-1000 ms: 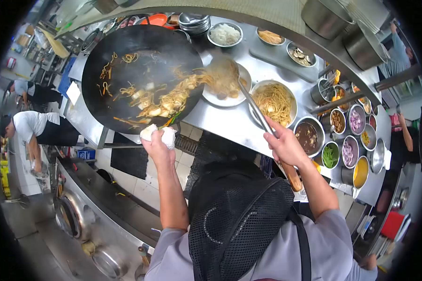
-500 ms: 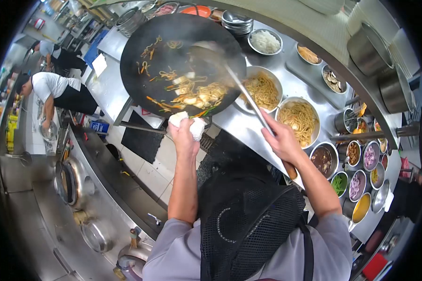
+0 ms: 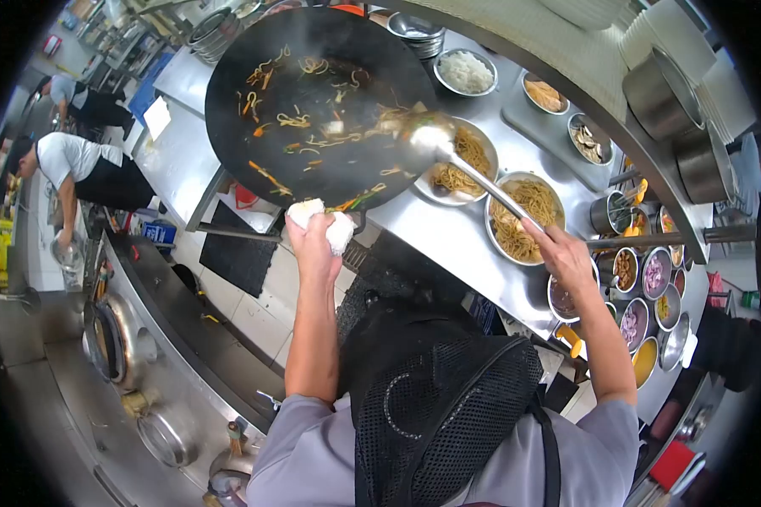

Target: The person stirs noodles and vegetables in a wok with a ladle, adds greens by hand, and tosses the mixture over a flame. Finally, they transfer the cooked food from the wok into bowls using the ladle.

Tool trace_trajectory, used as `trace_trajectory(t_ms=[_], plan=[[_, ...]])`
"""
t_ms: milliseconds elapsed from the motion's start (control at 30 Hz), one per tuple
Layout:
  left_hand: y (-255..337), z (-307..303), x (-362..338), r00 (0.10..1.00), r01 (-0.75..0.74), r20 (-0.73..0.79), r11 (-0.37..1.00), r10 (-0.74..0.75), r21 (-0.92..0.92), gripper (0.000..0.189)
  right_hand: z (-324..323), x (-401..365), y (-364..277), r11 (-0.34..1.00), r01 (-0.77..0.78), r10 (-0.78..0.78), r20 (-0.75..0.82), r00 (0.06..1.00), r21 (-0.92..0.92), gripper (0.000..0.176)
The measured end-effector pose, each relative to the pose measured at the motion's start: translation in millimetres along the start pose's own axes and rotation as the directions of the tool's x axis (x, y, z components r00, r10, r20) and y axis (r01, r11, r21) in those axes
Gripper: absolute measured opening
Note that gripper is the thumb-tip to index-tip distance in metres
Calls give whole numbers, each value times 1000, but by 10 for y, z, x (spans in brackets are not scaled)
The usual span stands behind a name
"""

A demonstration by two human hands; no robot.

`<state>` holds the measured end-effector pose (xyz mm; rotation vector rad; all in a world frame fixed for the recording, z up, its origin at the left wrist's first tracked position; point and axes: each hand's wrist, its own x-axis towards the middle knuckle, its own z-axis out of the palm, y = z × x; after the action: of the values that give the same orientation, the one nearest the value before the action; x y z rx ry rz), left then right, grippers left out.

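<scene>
My left hand (image 3: 314, 252) is closed round a folded white cloth (image 3: 338, 232) at the near rim of a large black wok (image 3: 271, 160). Scattered noodles and vegetable strips lie inside the tilted wok. My right hand (image 3: 561, 260) grips the handle of a metal ladle (image 3: 431, 145), whose bowl is at the wok's right rim, beside a plate of noodles (image 3: 469, 160). A second plate of noodles (image 3: 524, 218) sits just beyond my right hand, partly under the ladle's handle.
A bowl of white rice (image 3: 466, 73) stands behind the plates. Ingredient bowls, including chopped onion (image 3: 656, 275), line the right counter. An overhead shelf (image 3: 566, 80) arches above. Two co-workers (image 3: 84, 169) bend at the left. A steel stove counter (image 3: 177, 338) curves at lower left.
The ladle and my right hand have moved right, towards the plates. The noodle pile at the wok's lower right has mostly gone from there. The wok appears higher and further left.
</scene>
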<state>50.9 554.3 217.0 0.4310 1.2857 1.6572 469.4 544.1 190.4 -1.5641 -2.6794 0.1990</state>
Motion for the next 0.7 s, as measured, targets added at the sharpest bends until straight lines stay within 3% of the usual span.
trace_trajectory(t_ms=[167,300,367,433,567,667,700], plan=[[-93,14,-16,999,-45,19,998,45,39,35,-186,-288,101,993,-80,77,-31,997,-83,72],[-49,69,-88,998,-65,-19,996,66,56,35,-175,-34,3,996,-66,74,-155,985,60,69],[-38,77,-123,997,-77,-6,994,78,73,35,-120,394,-168,977,-21,69,-225,972,212,62],[-13,90,-181,996,-94,4,992,94,86,35,-80,980,-386,925,131,12,-371,929,356,56],[51,173,-344,994,-104,0,989,105,110,35,-38,1988,-861,845,298,-36,-507,861,445,56],[70,101,-368,997,-73,-3,995,73,61,36,43,1942,-746,857,248,-38,-424,905,452,58],[95,107,-352,998,-64,-1,996,64,60,36,25,1757,-574,917,170,-66,-282,957,361,61]])
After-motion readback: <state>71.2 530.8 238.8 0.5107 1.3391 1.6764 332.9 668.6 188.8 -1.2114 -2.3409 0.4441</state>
